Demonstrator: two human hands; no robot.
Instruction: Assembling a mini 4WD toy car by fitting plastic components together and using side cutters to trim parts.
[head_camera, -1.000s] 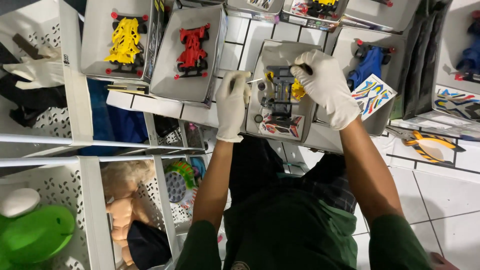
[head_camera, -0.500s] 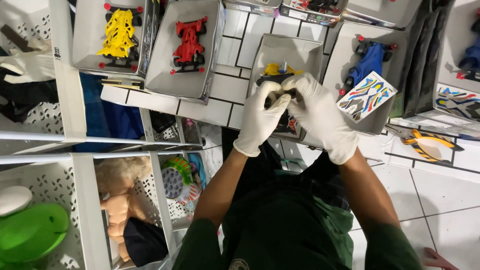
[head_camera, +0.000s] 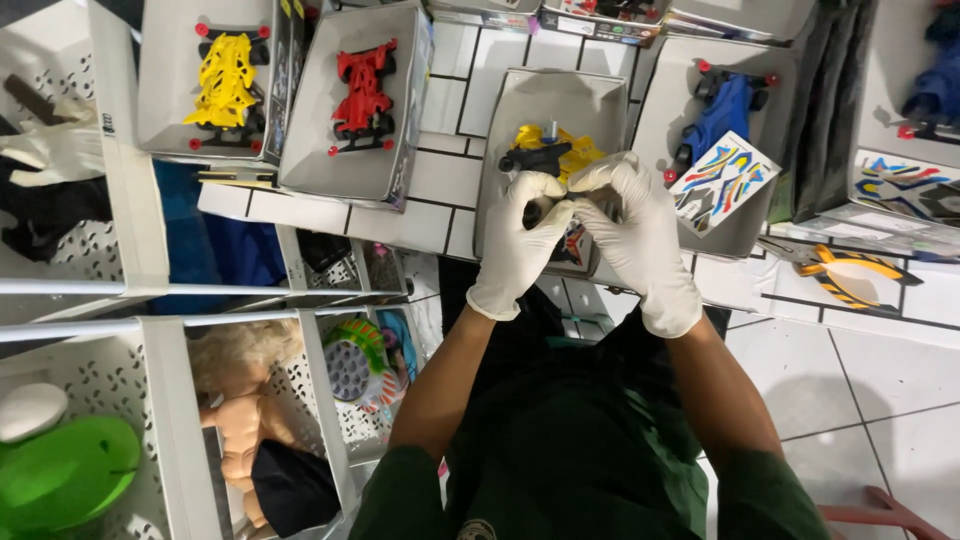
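Note:
Both my hands wear white gloves and meet over an open grey box (head_camera: 500, 160). My left hand (head_camera: 520, 240) and my right hand (head_camera: 635, 235) pinch a small dark part (head_camera: 540, 210) between their fingertips. Just beyond the fingers lies a dark chassis piece (head_camera: 535, 157) on a yellow car body (head_camera: 575, 150) inside that box. What the fingers cover of the small part is hidden.
Grey boxes hold a yellow model car (head_camera: 225, 85), a red one (head_camera: 362, 95) and a blue one (head_camera: 725, 105) with a colourful sticker sheet (head_camera: 722, 182). Yellow-handled cutters (head_camera: 855, 272) lie on the tiled floor at right. White shelves (head_camera: 130, 250) with toys stand at left.
My hands came together from apart. They lifted off the box's contents and now pinch a small dark part between them. The view shifted slightly closer.

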